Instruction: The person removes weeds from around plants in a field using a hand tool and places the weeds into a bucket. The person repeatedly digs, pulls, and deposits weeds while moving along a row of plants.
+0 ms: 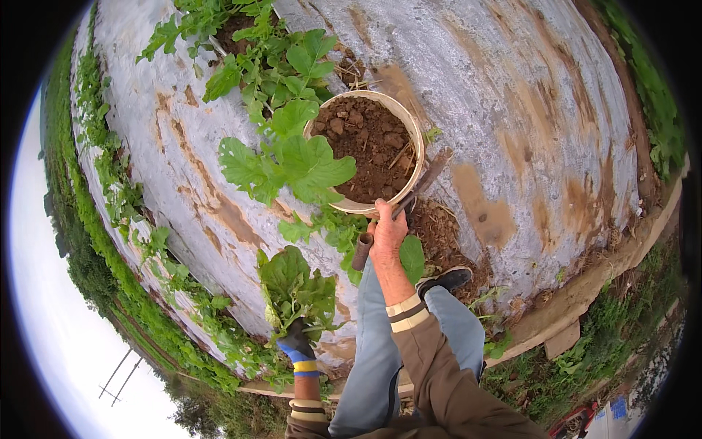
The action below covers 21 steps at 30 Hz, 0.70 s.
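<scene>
My left hand [298, 341], in a dark work glove with a blue and yellow cuff, is closed round the stems of a bunch of leafy greens [296, 285]. My bare right hand [388, 233] grips the rim of a pale plastic bucket [418, 137] together with a hand tool that has a rusty metal tube socket [362, 251] and a long brown bar [425, 178]. Clods of brown soil [373, 145] lie inside the bucket. A large green leaf overlaps the bucket's left side.
Leafy plants [263, 71] grow in a row through grey plastic mulch film [219, 153] smeared with mud. Bare soil and straw [436, 230] lie beside my shoe [447, 280]. A board edging [581, 291] borders the bed at the lower right, with weeds beyond.
</scene>
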Available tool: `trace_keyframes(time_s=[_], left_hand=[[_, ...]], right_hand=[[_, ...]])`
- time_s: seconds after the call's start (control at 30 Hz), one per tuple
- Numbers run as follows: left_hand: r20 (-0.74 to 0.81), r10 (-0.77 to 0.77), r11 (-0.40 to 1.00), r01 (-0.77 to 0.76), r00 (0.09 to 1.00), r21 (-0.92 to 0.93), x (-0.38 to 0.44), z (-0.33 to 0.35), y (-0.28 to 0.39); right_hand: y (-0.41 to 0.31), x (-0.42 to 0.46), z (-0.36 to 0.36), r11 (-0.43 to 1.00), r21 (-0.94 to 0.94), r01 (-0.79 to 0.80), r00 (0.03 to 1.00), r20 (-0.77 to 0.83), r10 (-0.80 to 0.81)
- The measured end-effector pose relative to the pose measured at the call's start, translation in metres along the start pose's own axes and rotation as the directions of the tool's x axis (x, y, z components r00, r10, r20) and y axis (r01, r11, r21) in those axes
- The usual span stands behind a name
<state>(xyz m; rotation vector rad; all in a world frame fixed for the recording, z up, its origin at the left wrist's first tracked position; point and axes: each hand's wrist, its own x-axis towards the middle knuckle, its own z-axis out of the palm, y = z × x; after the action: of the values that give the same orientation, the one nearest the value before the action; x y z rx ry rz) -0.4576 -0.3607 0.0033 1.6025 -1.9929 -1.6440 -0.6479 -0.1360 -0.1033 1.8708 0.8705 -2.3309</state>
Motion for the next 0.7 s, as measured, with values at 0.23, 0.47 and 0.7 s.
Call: trace_keyframes(time_s=[0.23, 0.47, 0.7], left_hand=[[-0.039, -0.049, 0.999, 0.049, 0.998, -0.003, 0.012, 0.014, 0.013], [0.119, 0.125, 0.981, -0.141, 0.985, 0.133, 0.000, 0.057, 0.031], [0.440, 0.167, 0.901, -0.317, 0.883, 0.295, -0.030, 0.083, 0.044]], right_hand=[[0.079, 0.038, -0.022, 0.989, -0.048, -0.142, 0.989, 0.046, 0.144], [0.069, 0.016, -0.038, 0.989, 0.142, -0.039, 0.992, -0.112, 0.056], [0.001, -0.051, -0.117, 0.985, 0.158, -0.072, 0.997, -0.027, 0.078]])
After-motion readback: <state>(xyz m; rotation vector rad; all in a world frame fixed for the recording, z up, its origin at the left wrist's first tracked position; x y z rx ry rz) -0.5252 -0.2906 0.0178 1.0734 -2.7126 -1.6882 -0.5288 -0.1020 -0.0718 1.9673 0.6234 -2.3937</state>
